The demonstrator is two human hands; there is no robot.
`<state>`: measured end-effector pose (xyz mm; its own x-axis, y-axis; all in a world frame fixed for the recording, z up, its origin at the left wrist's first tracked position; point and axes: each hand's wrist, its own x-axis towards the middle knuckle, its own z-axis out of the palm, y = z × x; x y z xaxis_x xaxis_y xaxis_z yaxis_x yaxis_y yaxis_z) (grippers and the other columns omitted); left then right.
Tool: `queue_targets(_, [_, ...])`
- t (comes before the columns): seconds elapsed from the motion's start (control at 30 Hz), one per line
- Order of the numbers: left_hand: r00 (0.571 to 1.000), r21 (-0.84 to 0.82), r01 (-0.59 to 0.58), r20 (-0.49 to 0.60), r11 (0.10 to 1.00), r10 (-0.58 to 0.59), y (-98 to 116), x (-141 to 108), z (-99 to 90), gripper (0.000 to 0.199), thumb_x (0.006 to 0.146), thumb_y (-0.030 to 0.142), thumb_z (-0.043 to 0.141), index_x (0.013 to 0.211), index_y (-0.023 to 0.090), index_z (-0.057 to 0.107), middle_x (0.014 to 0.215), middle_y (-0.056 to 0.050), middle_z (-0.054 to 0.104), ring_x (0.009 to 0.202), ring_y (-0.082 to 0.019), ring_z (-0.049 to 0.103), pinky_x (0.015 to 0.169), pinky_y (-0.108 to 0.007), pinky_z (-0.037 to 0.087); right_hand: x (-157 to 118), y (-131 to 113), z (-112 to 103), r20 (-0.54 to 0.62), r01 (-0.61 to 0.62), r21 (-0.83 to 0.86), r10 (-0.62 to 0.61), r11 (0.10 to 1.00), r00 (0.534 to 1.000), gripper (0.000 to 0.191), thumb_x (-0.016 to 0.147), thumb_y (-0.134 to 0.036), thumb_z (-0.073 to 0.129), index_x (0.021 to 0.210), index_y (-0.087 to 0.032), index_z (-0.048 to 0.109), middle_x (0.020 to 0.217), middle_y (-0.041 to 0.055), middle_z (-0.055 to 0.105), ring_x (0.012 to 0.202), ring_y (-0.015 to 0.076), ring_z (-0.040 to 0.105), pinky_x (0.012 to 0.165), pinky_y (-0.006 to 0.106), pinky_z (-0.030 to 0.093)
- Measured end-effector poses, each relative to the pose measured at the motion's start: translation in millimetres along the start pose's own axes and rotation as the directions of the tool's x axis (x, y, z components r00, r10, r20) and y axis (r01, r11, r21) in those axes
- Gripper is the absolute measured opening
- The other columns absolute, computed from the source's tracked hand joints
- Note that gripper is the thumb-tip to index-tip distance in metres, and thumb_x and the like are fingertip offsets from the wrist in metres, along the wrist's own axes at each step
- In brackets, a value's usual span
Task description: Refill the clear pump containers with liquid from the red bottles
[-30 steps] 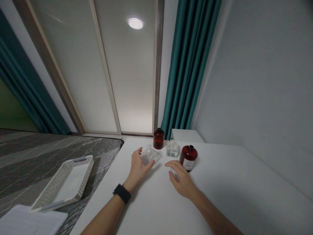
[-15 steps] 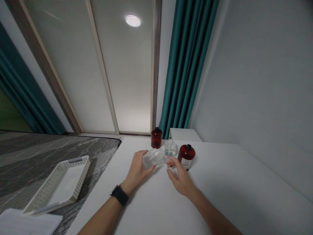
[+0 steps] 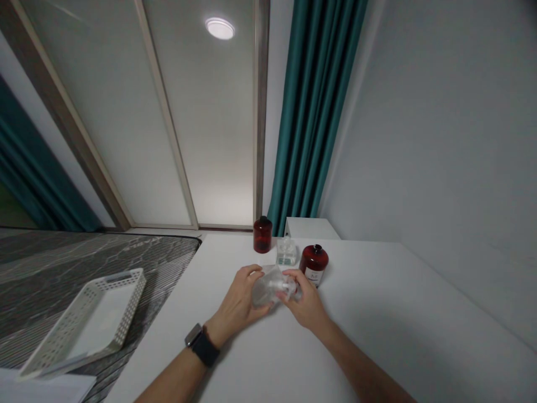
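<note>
A clear bottle point(image 3: 265, 288) lies on its side between my hands, low over the white table. My left hand point(image 3: 242, 296) is wrapped round its wide body, and a dark watch sits on that wrist. At the neck end, the fingers of my right hand point(image 3: 302, 299) close on the bottle. Just beyond stands another clear bottle point(image 3: 287, 252) with a greenish label. To its right is a dark red bottle point(image 3: 314, 262) with a white label, near my right fingers. A second dark red bottle point(image 3: 262, 235) stands farther back on the left.
The white table point(image 3: 268, 358) runs along the wall on the right. A white perforated basket point(image 3: 134, 302) rests on a grey patterned surface at left, with white paper point(image 3: 46, 387) beside it. A white box-like piece point(image 3: 312, 226) and a teal curtain point(image 3: 312, 112) are behind.
My right hand has closed on the neck end of the clear bottle. The bottle has come slightly nearer to me. The view has shifted a little to the right.
</note>
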<state>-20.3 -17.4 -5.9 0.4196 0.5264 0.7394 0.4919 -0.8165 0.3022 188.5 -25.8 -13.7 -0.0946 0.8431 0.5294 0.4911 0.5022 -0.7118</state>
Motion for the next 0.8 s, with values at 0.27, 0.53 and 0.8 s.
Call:
queue_targets(0.27, [0.993,-0.01,0.03,0.115,0.999,-0.029,-0.5,-1.0,-0.5,0.066,0.075,0.023,0.077,0.129,0.021,0.04,0.119,-0.013,0.056,0.11,-0.03,0.056,0.093,-0.047,0.052,0.8,-1.6,1.6,0.078,-0.096,0.032,0.093,0.995,0.993,0.015,0.079,-0.032,0.068,0.086,-0.021,0.059,0.073,-0.0005,0.062,0.062,0.0164,0.057,0.059,0.026,0.044])
queue_targets(0.53, [0.981,-0.036,0.07,0.183,0.997,-0.062,2.0,0.1,-3.7,0.064,0.077,0.025,0.077,0.129,0.021,0.04,0.119,-0.012,0.056,0.11,-0.029,0.055,0.094,-0.046,0.051,2.3,-1.9,-2.4,0.164,-0.133,0.021,0.128,0.991,0.978,0.017,0.082,-0.034,0.066,0.087,-0.022,0.056,0.071,-0.0021,0.061,0.059,0.0148,0.053,0.057,0.025,0.042])
queue_targets(0.8, [0.982,-0.026,0.056,0.185,0.998,-0.05,1.5,0.3,-4.4,0.063,0.075,0.028,0.078,0.126,0.02,0.042,0.116,-0.012,0.056,0.106,-0.029,0.055,0.091,-0.046,0.05,4.3,-4.2,-5.7,0.228,-0.127,0.012,0.121,0.992,0.966,0.016,0.083,-0.031,0.066,0.088,-0.022,0.053,0.071,-0.0025,0.06,0.058,0.0148,0.053,0.057,0.025,0.041])
